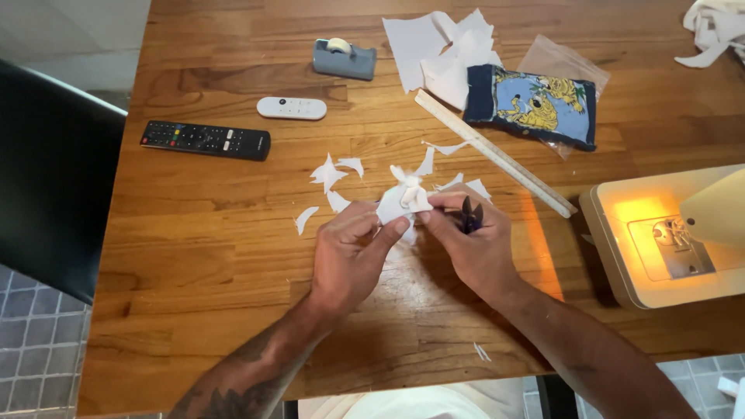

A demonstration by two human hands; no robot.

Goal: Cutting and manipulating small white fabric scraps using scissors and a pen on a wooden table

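Warm-brown butcher-block wooden table (233, 256) fills the view, grey square-tiled floor (31, 349) at 8 o'clock, dark upholstered chair back (46, 178) at 9, pale wall (70, 39) at 11, orange lamp glow on the wood at 3.

A small white fabric piece (403, 203) sits bunched between the fingertips of both hands, just above the wooden table's middle. Its top is gathered into a knot-like tuft, with pointed flaps sticking up and out. The fabric looks crumpled and folded rather than flat. A small dark pair of scissors (469, 217) rests against the right palm, blades pointing up, just right of the fabric.
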